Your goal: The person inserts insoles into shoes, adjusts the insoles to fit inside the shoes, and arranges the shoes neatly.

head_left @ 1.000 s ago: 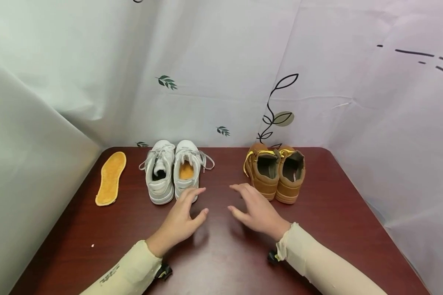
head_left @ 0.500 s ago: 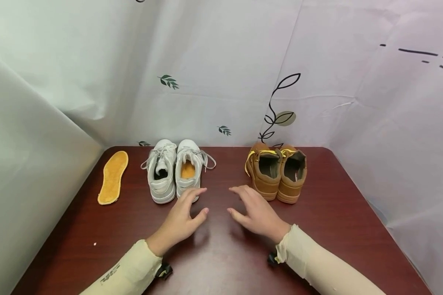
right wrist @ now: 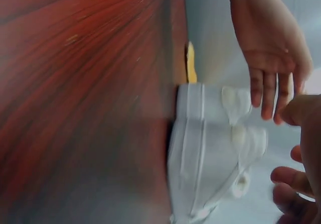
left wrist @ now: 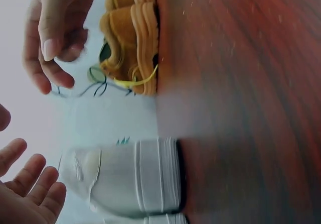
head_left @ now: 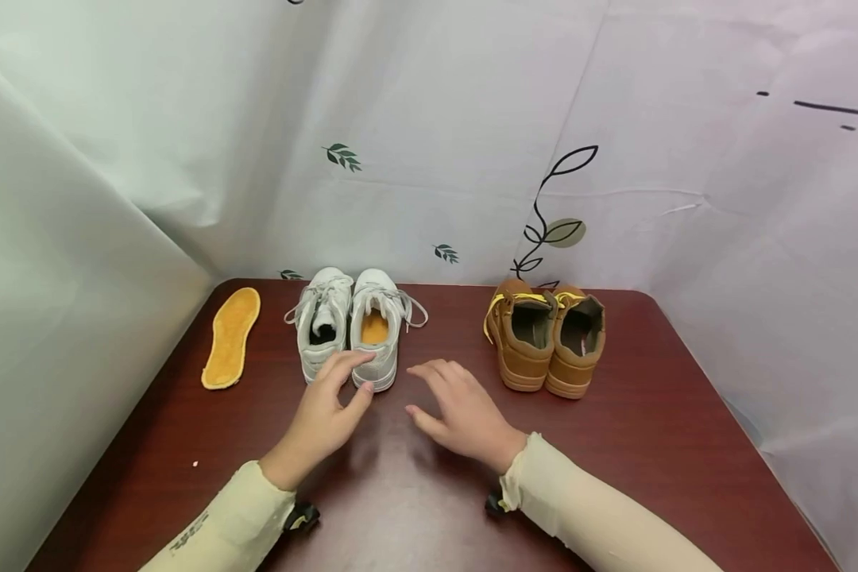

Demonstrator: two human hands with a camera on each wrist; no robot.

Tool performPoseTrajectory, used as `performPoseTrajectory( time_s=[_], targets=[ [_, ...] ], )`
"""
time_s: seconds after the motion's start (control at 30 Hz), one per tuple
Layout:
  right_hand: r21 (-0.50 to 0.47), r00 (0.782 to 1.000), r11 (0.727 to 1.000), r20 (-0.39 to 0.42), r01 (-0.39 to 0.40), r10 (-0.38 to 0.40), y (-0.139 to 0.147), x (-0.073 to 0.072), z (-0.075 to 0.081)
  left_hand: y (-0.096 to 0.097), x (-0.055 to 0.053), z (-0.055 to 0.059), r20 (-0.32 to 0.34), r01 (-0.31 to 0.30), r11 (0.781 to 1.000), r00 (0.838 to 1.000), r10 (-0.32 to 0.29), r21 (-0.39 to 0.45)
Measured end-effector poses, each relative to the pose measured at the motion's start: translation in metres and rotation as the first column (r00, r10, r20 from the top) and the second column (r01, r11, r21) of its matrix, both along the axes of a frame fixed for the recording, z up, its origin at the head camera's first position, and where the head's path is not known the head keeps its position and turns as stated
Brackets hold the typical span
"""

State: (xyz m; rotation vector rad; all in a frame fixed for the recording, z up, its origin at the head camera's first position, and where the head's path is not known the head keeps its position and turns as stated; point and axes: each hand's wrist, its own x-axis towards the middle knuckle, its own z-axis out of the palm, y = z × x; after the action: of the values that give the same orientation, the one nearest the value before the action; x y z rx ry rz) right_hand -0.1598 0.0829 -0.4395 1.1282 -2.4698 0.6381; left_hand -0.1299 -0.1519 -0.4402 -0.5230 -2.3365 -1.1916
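My left hand (head_left: 322, 417) hovers over the table just in front of the white sneakers, fingers loosely bent and holding nothing. To its right my right hand (head_left: 465, 417) is held in the same relaxed way, between the two pairs of shoes, also with nothing in it. The left white sneaker (head_left: 323, 318) shows a dark inside; the right white sneaker (head_left: 376, 365) has a yellow insole (head_left: 374, 327) in it. A loose yellow insole (head_left: 231, 338) lies at the far left. Two brown shoes (head_left: 525, 361) with yellow laces stand at the right, heels toward me.
The dark red table (head_left: 415, 508) has rounded far corners. A pale curtain (head_left: 415, 143) with leaf prints hangs behind it and at both sides. One tiny white speck (head_left: 195, 463) lies on the left part of the table.
Both hands have shifted to the left, the left hand now overlapping the white sneakers' heels. The head view has turned slightly left. Shoes and loose insole stay put on the table.
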Motion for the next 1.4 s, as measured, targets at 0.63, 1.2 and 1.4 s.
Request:
performPoseTrajectory(
  time_s=[0.63,1.2,1.4],
  targets=[
    [0.277,0.955,0.961,-0.288,0.012,0.071,-0.102,-0.008,0.027,-0.066,0.000,0.005,-0.020,-0.212,0.930,0.973,0.228,0.301],
    [0.454,0.980,0.883,-0.196,0.118,-0.030,-0.147,-0.045,0.043,-0.082,-0.005,-0.002,0.182,-0.319,0.854,0.947,0.267,0.411],
    [0.503,0.978,0.858,-0.210,0.107,0.001,-0.161,-0.051,0.042,-0.088,-0.009,-0.003,0.272,-0.387,0.861,0.913,0.306,0.330]
  ],
)
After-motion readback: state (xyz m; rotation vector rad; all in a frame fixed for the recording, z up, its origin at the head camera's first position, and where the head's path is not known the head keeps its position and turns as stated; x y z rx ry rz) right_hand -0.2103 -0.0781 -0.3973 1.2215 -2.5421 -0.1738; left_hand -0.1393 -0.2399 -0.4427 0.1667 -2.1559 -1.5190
